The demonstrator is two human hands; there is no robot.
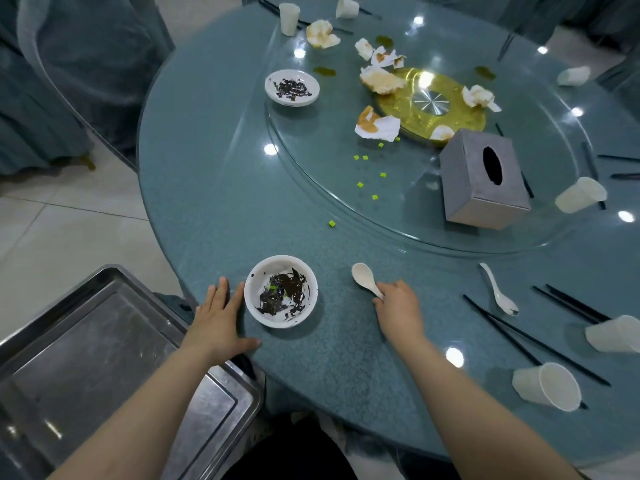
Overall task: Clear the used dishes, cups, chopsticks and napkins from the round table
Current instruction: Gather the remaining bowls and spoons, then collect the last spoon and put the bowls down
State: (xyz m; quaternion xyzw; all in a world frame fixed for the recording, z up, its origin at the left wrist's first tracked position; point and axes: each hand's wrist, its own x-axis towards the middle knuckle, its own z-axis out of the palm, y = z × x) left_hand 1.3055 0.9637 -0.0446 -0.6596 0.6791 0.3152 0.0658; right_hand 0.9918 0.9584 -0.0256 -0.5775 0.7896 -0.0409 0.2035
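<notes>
your left hand (221, 315) lies flat and open on the round desk (214, 202), fingers spread, its grip holding nothing; the fingertips sit just beside the rim of the near bowl (280, 292), and whether they touch it you cannot tell. that white bowl stands upright near the desk edge and holds dark smeared scraps with a few green bits. your right hand (398, 308) is curled over the handle of a white spoon (365, 278), grip closed on it, with the spoon's scoop resting on the desk and pointing away from you.

farther off, at the edge of the glass turntable (311, 174), a shallow white dish (292, 87) carries dark crumbs. stained, crumpled napkins (377, 126) lie scattered about the gold hub, and small green cubes (360, 184) dot the glass. a grey tissue box (481, 181) stands tilted on the turntable; inside its dark oval slot nothing can be made out.

to your right a second spoon (498, 292) lies beside black chopsticks (530, 337), and white paper cups (547, 386) lie tipped on their sides, the near one showing an empty inside. one cup (289, 18) stands upright at the far side.

at your left, beside the desk, a steel tray (104, 341) holds nothing.
</notes>
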